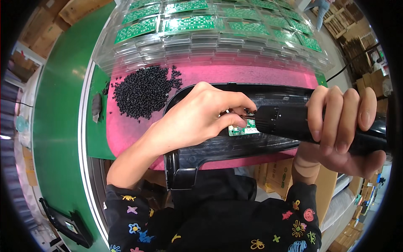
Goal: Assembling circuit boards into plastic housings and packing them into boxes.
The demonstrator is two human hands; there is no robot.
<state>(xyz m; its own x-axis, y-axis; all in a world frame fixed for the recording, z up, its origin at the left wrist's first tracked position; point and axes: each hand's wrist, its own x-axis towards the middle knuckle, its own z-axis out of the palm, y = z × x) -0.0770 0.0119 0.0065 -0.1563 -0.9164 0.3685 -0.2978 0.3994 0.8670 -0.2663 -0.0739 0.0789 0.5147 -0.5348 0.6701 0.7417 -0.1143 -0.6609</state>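
My right hand (pixel 338 119) is wrapped round a black electric screwdriver (pixel 287 122), held level with its nose pointing left. At that nose the thumb and fingers of my left hand (pixel 201 111) are pinched together beside the thin bit. Whatever is between those fingertips is too small and hidden to make out. Just under them lies a green circuit board (pixel 237 130), partly covered by the screwdriver and my fingers. The board sits inside a long black plastic housing (pixel 184 157), laid hollow side up on a pink mat (pixel 121 138).
Left of the housing is a heap of small black screws (pixel 142 90). Stacked clear trays (pixel 201 46) of green circuit boards stand at the back. A dark lump (pixel 97 107) lies by the mat. Another black housing (pixel 69 227) rests on the green surface (pixel 63 138) at left.
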